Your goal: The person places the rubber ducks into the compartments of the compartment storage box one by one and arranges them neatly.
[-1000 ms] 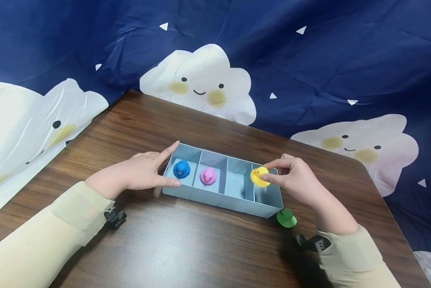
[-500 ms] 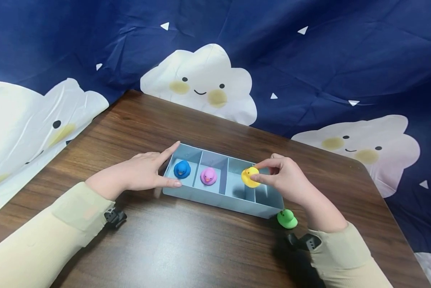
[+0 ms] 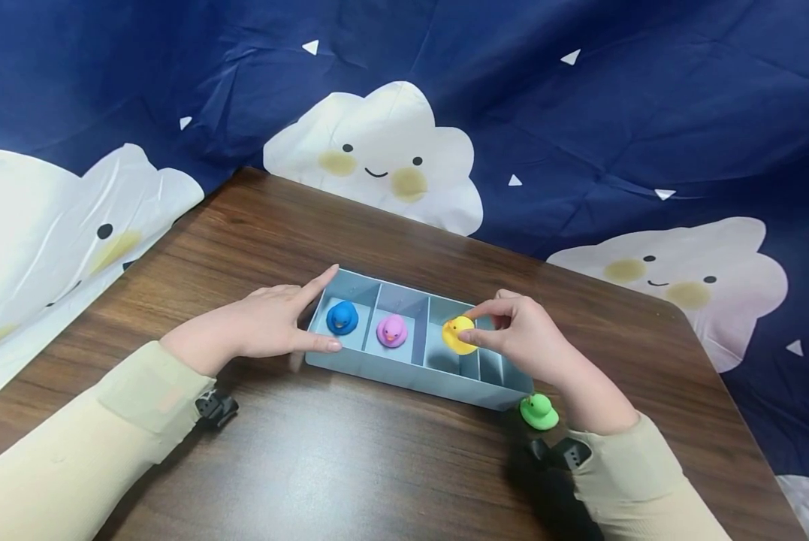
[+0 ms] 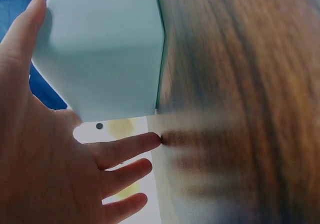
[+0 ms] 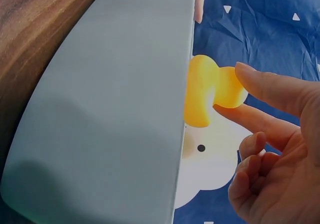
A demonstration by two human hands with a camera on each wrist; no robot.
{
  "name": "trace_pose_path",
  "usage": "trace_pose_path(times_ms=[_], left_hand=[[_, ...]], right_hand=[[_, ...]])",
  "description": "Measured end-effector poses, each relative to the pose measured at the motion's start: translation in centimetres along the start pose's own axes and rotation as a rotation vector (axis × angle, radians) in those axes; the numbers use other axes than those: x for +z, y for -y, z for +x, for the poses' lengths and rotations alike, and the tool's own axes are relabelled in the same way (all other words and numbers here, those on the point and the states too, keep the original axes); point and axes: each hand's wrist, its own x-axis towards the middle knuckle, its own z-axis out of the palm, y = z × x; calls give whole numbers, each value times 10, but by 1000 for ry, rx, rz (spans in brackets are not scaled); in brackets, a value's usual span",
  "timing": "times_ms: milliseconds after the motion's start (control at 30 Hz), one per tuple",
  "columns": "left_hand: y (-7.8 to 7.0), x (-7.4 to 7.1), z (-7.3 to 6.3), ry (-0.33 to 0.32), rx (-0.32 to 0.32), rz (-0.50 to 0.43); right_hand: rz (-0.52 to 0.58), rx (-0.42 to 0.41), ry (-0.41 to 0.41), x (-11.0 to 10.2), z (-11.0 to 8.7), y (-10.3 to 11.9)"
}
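Observation:
A pale blue-grey box point(image 3: 411, 376) with several compartments stands on the table. A blue toy duck point(image 3: 342, 318) sits in its left compartment, a pink toy duck point(image 3: 392, 330) in the one beside it. My left hand point(image 3: 262, 323) spans the box's left end with straight fingers, thumb at the front rim and index finger at the back corner. In the left wrist view the other fingers of that hand point(image 4: 55, 159) are spread apart. My right hand point(image 3: 529, 334) pinches a yellow toy duck point(image 3: 458, 335) between thumb and index finger, above the third compartment; in the right wrist view the duck point(image 5: 201, 92) shows above the rim.
A green toy duck point(image 3: 539, 412) stands on the brown wooden table point(image 3: 350, 458), close to the box's front right corner. Behind the table hangs a dark blue cloth point(image 3: 499, 98) printed with white clouds. The right compartment is partly hidden by my right hand.
My right hand has carried the yellow duck to the left, from over the right compartment to over the third one. My left hand, the box and the other ducks have stayed put.

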Motion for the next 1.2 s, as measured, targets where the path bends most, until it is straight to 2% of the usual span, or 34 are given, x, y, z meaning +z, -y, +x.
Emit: trace_pose_path(times_ms=[333,633,1200], left_hand=[[0,1,0,-2,4,4],[0,1,1,-2,5,4],[0,0,0,4,-16,-10]], right_hand=[[16,52,26,10,4,1],[-35,13,39,17,6,-6],[-41,28,84,32,8,-14]])
